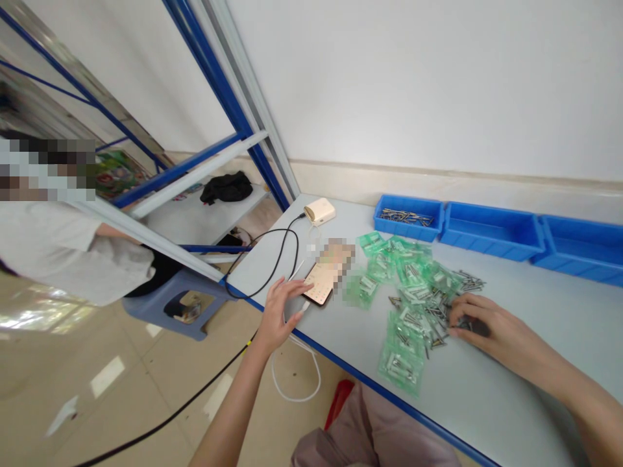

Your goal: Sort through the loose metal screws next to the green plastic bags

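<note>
My left hand (281, 314) is at the near end of a lit smartphone (325, 275), fingers apart, with a fingertip on or just over its screen. A white cable plugs into the phone's near end. On the right, my right hand (474, 321) curls its fingers and thumb around a few metal screws; how many is hidden. Loose screws (438, 311) lie in a pile just left of that hand. Around the pile are several small green plastic bags (402, 366) with screws and pale pieces inside.
Along the wall stand three blue bins: the left bin (382, 227) holds long thin metal pieces. A cream power bank (321, 211) with a black cable (272, 285) lies at the table's left. Beyond the blue frame, a person (63, 253) sits on a plastic stool (170, 305).
</note>
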Demonstrator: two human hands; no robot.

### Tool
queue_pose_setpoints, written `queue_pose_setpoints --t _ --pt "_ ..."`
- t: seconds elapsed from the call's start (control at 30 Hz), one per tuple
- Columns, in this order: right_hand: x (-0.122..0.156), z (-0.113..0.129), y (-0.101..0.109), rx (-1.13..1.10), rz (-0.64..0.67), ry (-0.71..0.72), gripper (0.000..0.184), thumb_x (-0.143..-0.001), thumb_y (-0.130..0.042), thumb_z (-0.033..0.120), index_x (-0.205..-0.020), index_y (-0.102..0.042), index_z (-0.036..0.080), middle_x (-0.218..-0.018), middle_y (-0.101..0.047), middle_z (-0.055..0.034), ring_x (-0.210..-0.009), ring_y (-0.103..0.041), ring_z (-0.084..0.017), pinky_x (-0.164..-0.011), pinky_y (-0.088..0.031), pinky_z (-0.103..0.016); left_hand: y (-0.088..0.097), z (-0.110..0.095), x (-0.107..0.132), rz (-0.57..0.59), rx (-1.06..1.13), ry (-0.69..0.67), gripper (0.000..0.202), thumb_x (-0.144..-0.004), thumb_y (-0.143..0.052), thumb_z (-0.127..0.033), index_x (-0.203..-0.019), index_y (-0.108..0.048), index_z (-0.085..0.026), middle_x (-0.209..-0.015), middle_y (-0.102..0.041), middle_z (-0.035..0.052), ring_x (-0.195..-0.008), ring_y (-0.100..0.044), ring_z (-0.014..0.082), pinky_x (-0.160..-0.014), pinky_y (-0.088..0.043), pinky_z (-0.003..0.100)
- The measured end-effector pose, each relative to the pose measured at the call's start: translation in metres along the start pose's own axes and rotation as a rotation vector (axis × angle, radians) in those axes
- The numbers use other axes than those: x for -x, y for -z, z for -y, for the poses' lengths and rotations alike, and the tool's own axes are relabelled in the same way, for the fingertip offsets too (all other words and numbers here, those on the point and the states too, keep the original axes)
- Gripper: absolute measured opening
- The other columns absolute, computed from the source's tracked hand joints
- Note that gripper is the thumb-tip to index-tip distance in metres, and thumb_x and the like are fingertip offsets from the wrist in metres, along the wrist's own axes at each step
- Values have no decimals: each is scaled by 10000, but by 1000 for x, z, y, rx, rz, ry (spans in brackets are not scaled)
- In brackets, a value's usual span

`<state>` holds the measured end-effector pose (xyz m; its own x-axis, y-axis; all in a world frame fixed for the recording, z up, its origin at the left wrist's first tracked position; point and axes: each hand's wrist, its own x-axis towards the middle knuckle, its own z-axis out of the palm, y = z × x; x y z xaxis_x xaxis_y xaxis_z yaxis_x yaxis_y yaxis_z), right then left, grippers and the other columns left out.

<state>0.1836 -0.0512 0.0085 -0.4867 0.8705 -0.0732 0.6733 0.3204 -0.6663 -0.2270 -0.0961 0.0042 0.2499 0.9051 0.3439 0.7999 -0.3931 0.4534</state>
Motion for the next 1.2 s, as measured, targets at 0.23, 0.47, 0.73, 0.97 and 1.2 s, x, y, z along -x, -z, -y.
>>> queue_pose_setpoints --t 0.23,0.47,0.73,0.97,1.2 --pt "1 -3 3 -10 -108 -82 351 -851 -474 553 -848 -624 236 -802 -638 -33 -730 -599 -203 -685 -454 -317 1 0 -14 65 -21 5 606 -910 -221 -638 -1302 -381 -205 -1217 -625 73 -1210 -496 217 -1147 -124 499" --pt "-1 -6 3 -52 -164 -110 391 -821 -503 600 -853 -650 239 -779 -670 -17 -693 -615 -191 -658 -462 -295 -1 5 -28 72 -58 -17 592 -911 -217 -637 -1277 -456 -237 -1248 -587 49 -1181 -513 202 -1165 -117 475" --pt "-4 -7 1 -67 -252 -61 454 -792 -499 646 -849 -682 234 -779 -698 -42 -632 -622 -197 -624 -497 -316 -3 7 -30 82 -20 -7 635 -894 -194 -671 -1268 -474 -242 -1244 -589 47 -1195 -501 205 -1165 -122 468" --pt "-6 -4 2 -49 -262 0 417 -827 -469 588 -847 -698 240 -892 -721 -62 -789 -669 -228 -712 -520 -336 4 -4 -34 13 7 -7 639 -888 -196 -678 -1237 -481 -224 -1256 -577 64 -1218 -481 217 -1157 -147 465" --pt "-3 4 4 -101 -294 -155 405 -762 -536 584 -888 -696 234 -818 -713 -44 -653 -611 -210 -569 -474 -311 -32 -81 -76 69 -60 -247 333 -924 -445 -467 -1114 -558 -218 -1057 -664 40 -1041 -570 174 -1031 -342 379"
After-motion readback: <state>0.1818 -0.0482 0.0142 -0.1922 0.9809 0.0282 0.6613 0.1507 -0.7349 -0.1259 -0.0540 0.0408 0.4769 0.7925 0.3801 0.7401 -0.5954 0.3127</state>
